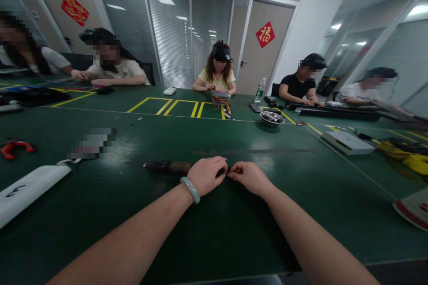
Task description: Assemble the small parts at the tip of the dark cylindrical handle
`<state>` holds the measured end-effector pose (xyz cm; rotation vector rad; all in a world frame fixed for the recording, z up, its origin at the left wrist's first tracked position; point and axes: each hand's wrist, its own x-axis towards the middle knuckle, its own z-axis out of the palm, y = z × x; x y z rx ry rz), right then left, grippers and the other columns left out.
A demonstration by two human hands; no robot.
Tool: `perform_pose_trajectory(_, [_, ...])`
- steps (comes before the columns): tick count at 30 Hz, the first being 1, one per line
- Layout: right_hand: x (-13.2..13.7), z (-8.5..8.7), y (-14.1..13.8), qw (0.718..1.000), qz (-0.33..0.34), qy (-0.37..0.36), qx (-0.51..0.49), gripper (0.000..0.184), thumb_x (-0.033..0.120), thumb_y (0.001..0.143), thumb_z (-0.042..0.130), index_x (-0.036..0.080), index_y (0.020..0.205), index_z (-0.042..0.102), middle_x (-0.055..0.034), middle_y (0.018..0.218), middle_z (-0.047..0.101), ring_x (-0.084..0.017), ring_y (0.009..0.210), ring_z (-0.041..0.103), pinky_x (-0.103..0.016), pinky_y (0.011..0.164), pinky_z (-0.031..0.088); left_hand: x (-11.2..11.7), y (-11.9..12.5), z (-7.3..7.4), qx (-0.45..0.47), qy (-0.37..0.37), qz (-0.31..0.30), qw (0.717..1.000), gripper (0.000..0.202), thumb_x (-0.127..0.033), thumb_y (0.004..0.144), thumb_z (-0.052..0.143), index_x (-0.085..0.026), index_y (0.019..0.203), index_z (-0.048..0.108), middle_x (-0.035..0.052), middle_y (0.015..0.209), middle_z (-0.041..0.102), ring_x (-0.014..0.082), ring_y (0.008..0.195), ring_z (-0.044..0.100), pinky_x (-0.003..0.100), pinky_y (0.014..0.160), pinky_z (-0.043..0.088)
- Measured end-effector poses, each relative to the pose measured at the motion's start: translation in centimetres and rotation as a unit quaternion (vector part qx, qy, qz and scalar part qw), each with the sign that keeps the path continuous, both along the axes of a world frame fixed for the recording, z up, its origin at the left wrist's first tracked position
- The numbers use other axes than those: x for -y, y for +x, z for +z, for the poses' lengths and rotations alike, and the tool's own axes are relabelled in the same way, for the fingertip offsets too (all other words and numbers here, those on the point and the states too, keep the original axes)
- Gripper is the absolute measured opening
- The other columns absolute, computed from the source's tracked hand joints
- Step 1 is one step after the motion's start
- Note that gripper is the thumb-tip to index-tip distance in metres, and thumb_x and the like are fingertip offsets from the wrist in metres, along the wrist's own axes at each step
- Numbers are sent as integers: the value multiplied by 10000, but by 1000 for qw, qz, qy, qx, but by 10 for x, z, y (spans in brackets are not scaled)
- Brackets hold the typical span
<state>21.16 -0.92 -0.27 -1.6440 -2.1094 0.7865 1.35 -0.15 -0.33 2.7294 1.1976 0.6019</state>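
Curling the left hand [207, 173] over the right end of a dark cylindrical tool [170, 167], bending the fingers well inward and holding it from above. Pinching a small dark piece [228, 172] in the right hand [249, 176] — pressing thumb and fingertips together at the tool's right end, almost touching the left fingertips. Being unable to tell exactly what is being pinched there. Resting the tool on the green table [230, 240], near the middle, pointing its narrow metal end toward the left. Wearing a pale green bangle [190, 190] on the left wrist.

Having a white device [36, 185] at near left, joining by a strap to a blurred grey card [96, 143], and a red curved thing [16, 144] farther left. Facing a co-worker in pale yellow [219, 78] across the table — sitting behind a grey box with coloured wires [221, 96]. Seeing a metal bowl [272, 123] and a clear bottle [260, 91] at far right, and a flat white box [349, 142] nearer on the right.
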Motion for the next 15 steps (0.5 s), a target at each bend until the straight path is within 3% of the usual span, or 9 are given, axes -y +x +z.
perform_pose_trajectory(5, [-2, -5, 1, 1000, 3, 6, -5, 176, 368, 809, 603, 221, 844, 693, 7, 756, 680, -126, 672, 578, -217, 584, 369, 0, 1, -1, 14, 0, 18, 1000, 185, -281, 826, 591, -225, 996, 546, 28, 1225, 568, 215, 1087, 559, 383, 898, 462])
perform_pose_trajectory(15, [-2, -3, 0, 1000, 1, 0, -3, 177, 375, 802, 609, 226, 839, 695, 13, 752, 681, -125, 663, 582, -223, 579, 368, 1, 0, 2, 1, 4, -3, 1000, 117, -293, 845, 570, -234, 945, 583, 22, 1233, 566, 213, 1105, 549, 375, 903, 455])
